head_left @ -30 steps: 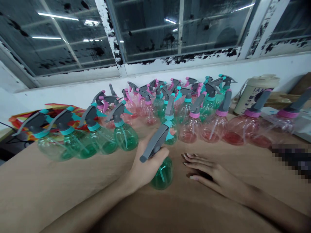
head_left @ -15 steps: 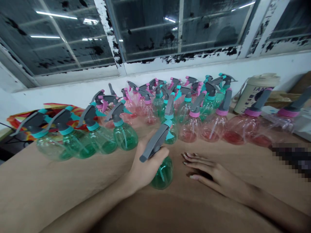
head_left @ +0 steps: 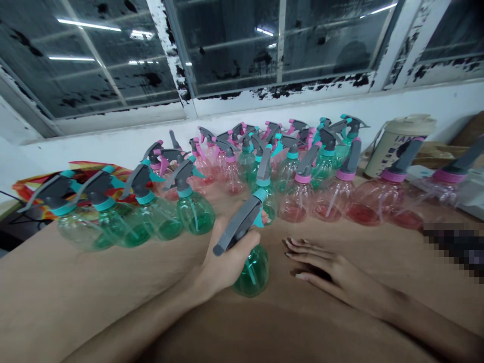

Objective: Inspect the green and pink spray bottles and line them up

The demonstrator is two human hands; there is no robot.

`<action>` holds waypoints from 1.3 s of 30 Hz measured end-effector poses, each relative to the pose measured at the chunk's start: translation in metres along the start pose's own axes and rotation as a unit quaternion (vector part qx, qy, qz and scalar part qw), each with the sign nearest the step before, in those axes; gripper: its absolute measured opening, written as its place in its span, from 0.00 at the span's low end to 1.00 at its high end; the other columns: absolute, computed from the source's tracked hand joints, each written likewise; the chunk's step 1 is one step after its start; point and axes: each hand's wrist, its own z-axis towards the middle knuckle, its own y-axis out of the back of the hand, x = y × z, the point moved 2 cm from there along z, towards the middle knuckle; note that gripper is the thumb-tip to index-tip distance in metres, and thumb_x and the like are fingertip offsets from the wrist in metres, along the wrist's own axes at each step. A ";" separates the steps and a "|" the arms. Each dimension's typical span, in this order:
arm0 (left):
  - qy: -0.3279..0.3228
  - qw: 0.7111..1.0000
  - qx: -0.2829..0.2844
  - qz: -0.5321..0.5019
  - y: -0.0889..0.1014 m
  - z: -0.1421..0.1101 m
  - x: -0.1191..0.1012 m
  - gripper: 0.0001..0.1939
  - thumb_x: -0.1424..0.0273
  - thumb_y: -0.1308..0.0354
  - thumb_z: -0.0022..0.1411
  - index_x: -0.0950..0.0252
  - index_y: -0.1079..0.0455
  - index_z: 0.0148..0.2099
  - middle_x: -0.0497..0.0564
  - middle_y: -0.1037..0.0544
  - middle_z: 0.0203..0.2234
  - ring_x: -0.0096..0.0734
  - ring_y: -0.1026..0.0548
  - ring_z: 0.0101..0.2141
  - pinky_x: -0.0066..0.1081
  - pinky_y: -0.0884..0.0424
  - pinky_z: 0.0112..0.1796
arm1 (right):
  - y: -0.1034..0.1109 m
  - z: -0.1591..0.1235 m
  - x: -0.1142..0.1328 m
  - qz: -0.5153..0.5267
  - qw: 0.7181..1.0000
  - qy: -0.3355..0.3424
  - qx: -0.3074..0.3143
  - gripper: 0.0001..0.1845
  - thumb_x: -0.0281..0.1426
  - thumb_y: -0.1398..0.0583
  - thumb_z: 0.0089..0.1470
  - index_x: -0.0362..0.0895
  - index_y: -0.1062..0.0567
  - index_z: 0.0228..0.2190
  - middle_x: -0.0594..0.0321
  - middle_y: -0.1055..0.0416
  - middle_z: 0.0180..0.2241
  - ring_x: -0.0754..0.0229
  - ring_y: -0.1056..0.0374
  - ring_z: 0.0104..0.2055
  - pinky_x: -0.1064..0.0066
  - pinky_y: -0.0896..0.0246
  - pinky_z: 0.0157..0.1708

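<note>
The left hand [head_left: 223, 264] grasps the neck of a green spray bottle [head_left: 259, 272], which appears to stand on the counter [head_left: 113, 287]. The right hand [head_left: 325, 267] lies palm down to the right of that bottle, fingers spread, gripping nothing visible. A careless squeeze near the bottle's teal trigger [head_left: 260, 218] could send out spray. Pushing the bottle forward could knock the teal-collared bottle [head_left: 265, 199] just behind it, and perhaps others crowded beyond. A sideways swing might clip the pink-collared bottle [head_left: 295, 206] behind it to the right.
</note>
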 end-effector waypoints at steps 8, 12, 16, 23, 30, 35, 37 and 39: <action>-0.010 1.000 0.026 -0.005 -0.002 0.002 -0.006 0.09 0.76 0.51 0.50 0.59 0.34 0.33 0.41 0.45 0.19 0.26 0.46 0.21 0.27 0.46 0.23 | 0.001 0.000 0.001 -0.007 1.000 -0.006 0.009 0.22 0.42 0.47 0.60 0.51 0.32 0.54 0.65 0.41 0.60 0.57 0.48 0.63 0.58 0.50 0.61; 0.009 1.000 0.005 -0.003 -0.002 0.001 -0.006 0.04 0.74 0.51 0.48 0.60 0.40 0.25 0.41 0.47 0.19 0.26 0.47 0.20 0.28 0.48 0.22 | 0.001 0.000 0.000 -0.006 1.000 -0.004 0.008 0.22 0.42 0.46 0.60 0.51 0.32 0.54 0.66 0.42 0.61 0.57 0.48 0.63 0.58 0.50 0.61; 0.039 0.999 0.001 -0.005 -0.004 0.000 -0.006 0.06 0.73 0.51 0.48 0.61 0.47 0.23 0.41 0.48 0.18 0.25 0.47 0.21 0.27 0.50 0.21 | 0.001 0.000 0.001 0.002 1.000 -0.002 0.004 0.21 0.41 0.46 0.59 0.51 0.31 0.53 0.65 0.41 0.60 0.57 0.47 0.63 0.57 0.49 0.61; 0.073 0.997 0.010 -0.011 -0.005 -0.002 -0.006 0.12 0.71 0.50 0.50 0.61 0.51 0.21 0.41 0.50 0.18 0.24 0.50 0.20 0.26 0.49 0.20 | 0.002 0.000 0.001 0.012 1.000 -0.005 -0.004 0.21 0.41 0.45 0.59 0.52 0.32 0.53 0.65 0.40 0.60 0.56 0.47 0.62 0.56 0.49 0.61; 0.040 0.999 -0.003 -0.011 -0.003 -0.001 0.001 0.06 0.72 0.46 0.51 0.60 0.41 0.24 0.41 0.41 0.17 0.26 0.42 0.20 0.27 0.40 0.23 | 0.002 0.000 0.002 0.018 1.000 0.000 -0.008 0.20 0.40 0.45 0.59 0.54 0.31 0.52 0.66 0.40 0.60 0.55 0.46 0.62 0.55 0.49 0.60; 0.033 0.999 0.018 -0.033 -0.002 0.000 0.005 0.06 0.71 0.45 0.56 0.59 0.30 0.38 0.44 0.30 0.24 0.30 0.31 0.28 0.30 0.33 0.34 | 0.002 0.000 0.003 0.024 1.000 -0.001 -0.012 0.20 0.40 0.45 0.59 0.53 0.31 0.52 0.66 0.40 0.60 0.55 0.46 0.62 0.55 0.49 0.61; 0.034 0.998 0.024 -0.039 -0.002 0.000 0.004 0.07 0.71 0.44 0.57 0.60 0.30 0.40 0.45 0.26 0.28 0.31 0.28 0.32 0.31 0.32 0.38 | 0.002 0.000 0.003 0.020 1.000 -0.006 -0.005 0.20 0.41 0.45 0.59 0.53 0.30 0.52 0.66 0.40 0.60 0.55 0.47 0.62 0.56 0.49 0.61; 0.025 0.998 0.022 -0.045 -0.001 0.001 0.004 0.06 0.70 0.44 0.58 0.61 0.29 0.39 0.47 0.24 0.32 0.32 0.26 0.36 0.31 0.32 0.41 | 0.001 0.000 0.003 0.017 1.000 -0.009 0.001 0.20 0.41 0.45 0.59 0.53 0.30 0.52 0.67 0.41 0.60 0.55 0.47 0.63 0.56 0.50 0.61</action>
